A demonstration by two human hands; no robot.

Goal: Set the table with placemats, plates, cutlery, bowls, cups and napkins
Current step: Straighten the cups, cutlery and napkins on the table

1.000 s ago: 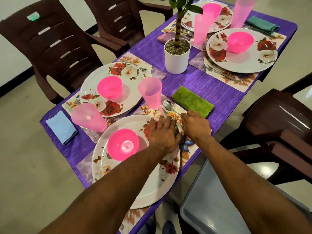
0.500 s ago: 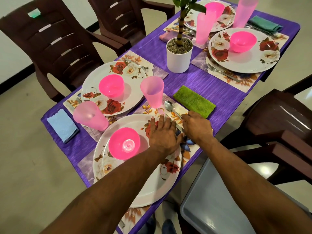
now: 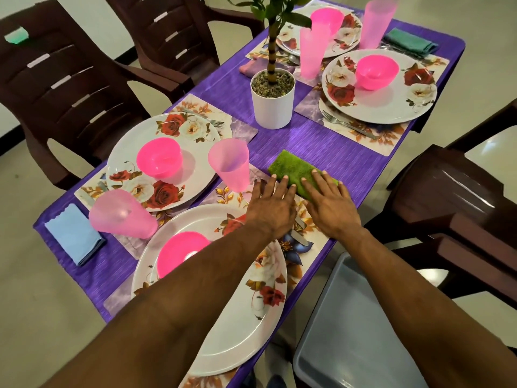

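Note:
A folded green napkin lies on the purple tablecloth beyond the near place setting. My right hand lies flat with straight fingers, its fingertips on the napkin's near end. My left hand lies flat beside it, fingers spread over the near floral placemat, fingertips at the napkin's near left edge. It hides most of the cutlery there. The near floral plate holds a pink bowl. A pink cup stands just left of my left hand.
A second setting with plate, bowl, tilted pink cup and blue napkin sits at left. A white plant pot stands mid-table. Two more settings lie at the far end. Brown chairs ring the table; a grey tray sits near right.
Both hands slid forward off the near placemat toward the green napkin. Their fingertips now rest on its near end, and the spoon seen earlier is covered.

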